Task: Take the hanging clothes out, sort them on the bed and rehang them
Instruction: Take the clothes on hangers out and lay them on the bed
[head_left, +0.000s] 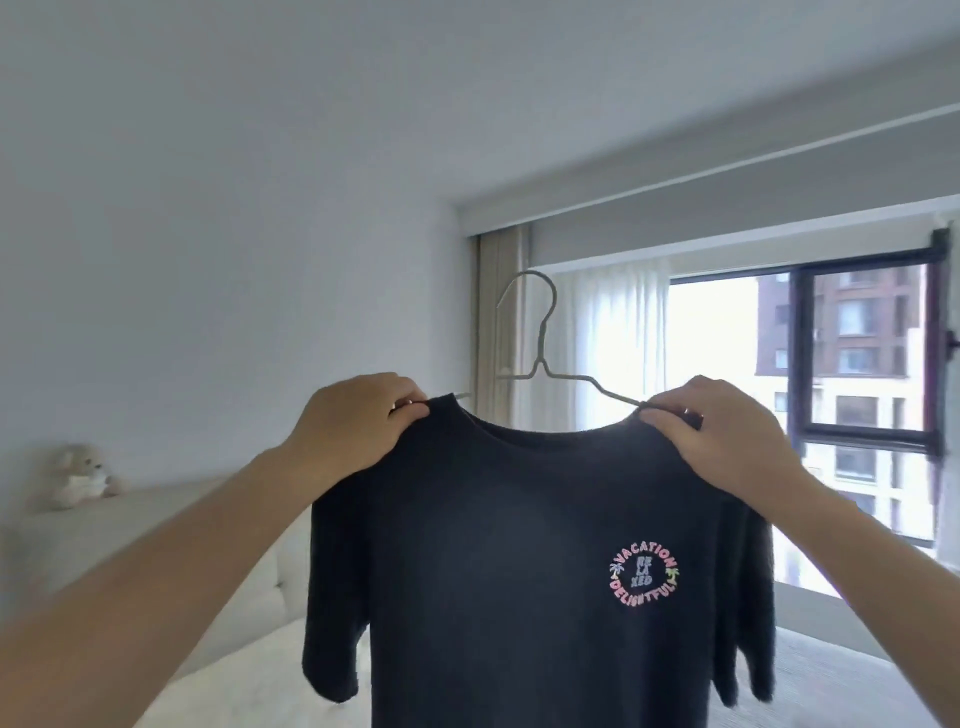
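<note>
T-shirt (519, 545) btwn both hands, shoulders pinched

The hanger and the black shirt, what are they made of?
The hanger looks like thin bent wire, probably metal with a pale matte coating; it is slim and twisted at the neck. The black shirt looks like soft knit cloth, maybe cotton: it drapes limply, looks slightly fuzzy, and has a printed logo.
</note>
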